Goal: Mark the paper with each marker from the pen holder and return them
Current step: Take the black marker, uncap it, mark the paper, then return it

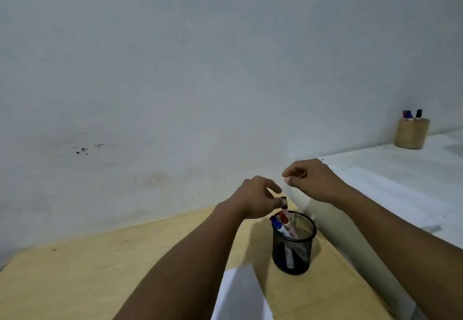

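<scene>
Nearest the camera, a white sheet of paper lies on the wooden counter, partly under the left forearm. Just beyond it stands the black mesh pen holder, upright, with a blue-capped marker and a red-capped marker leaning inside. The left hand hangs over the holder's rim, fingertips pinched on the dark top of a third marker whose lower end sits within the holder. The right hand hovers beyond and to the right, fingers curled loosely together, apparently holding nothing.

The holder looks light, and the pinch is high on a slim marker: a sideways pull could drag the rim and tip the holder, or the marker could slip from so small a grip.

Farther off, on a pale raised counter, a tan cup holds more dark-capped pens.
</scene>
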